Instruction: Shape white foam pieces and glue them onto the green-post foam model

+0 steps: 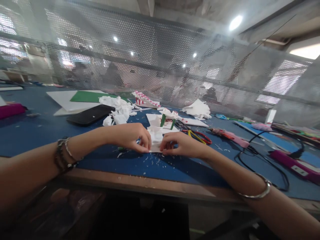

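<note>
A small white piece of paper [155,147] lies at the front middle of the blue table, between my two hands. My left hand [136,138] pinches its left edge with curled fingers and thumb. At the right edge, my right hand [178,144] pinches it the same way. Just behind stands a little model with green posts [163,120] and a pale top, on a white base. Red-and-yellow handled scissors [200,137] lie right of it, partly hidden by my right hand. White scraps are scattered before my fingers.
Crumpled white tissue [120,110] and a black phone [91,115] lie to the left. A pink-topped model with red legs [145,99] stands behind. A pink-handled tool [232,137], black cable [268,131] and purple power strip [295,166] occupy the right. Perforated mesh rises beyond.
</note>
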Available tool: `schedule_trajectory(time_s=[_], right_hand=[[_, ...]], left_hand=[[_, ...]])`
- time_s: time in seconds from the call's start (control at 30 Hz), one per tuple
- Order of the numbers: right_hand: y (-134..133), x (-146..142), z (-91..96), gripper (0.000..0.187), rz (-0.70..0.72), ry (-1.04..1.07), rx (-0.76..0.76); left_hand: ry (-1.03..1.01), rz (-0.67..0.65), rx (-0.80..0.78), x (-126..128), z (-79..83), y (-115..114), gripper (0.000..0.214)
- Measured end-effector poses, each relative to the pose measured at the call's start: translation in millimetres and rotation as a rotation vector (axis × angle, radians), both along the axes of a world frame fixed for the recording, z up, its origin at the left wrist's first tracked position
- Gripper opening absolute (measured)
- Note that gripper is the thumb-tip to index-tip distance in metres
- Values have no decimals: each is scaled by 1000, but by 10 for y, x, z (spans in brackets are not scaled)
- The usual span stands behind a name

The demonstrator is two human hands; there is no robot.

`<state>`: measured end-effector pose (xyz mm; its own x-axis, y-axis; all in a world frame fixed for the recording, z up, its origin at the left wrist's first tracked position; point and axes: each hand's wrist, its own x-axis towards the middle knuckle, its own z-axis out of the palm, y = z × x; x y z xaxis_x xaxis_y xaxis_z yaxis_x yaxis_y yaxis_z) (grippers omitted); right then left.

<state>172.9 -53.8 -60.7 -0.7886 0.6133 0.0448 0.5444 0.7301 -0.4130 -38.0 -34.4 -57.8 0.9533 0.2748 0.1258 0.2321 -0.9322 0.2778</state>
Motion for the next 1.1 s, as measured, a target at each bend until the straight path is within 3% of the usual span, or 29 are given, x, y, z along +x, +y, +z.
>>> schedule_trajectory(time_s=[0.2, 0.3, 0.5, 0.63, 0.77, 0.9, 1.1], right_hand=[[-21, -26, 20, 10, -6, -60, 117], [-31, -40, -8, 9, 15, -65, 192], [-36, -79, -72, 6, 4, 62, 377], [-84, -85, -47, 5, -80, 173, 414], [-113, -65, -24, 12, -182, 284, 411], [-102, -66, -47, 20, -188, 359, 396], [-125, -96, -75, 11, -147, 471, 399]], left_hand=[[-14, 135, 127, 76, -84, -46, 17], [-37, 235, 188, 152, -132, -88, 26], [-122, 231, 275, 240, -202, -81, 18], [-288, 219, 189, 224, -189, -71, 20], [-495, 324, 68, 210, -156, -97, 19], [-576, 424, -58, 215, -138, -102, 21], [-595, 400, -271, 238, -116, -80, 20]])
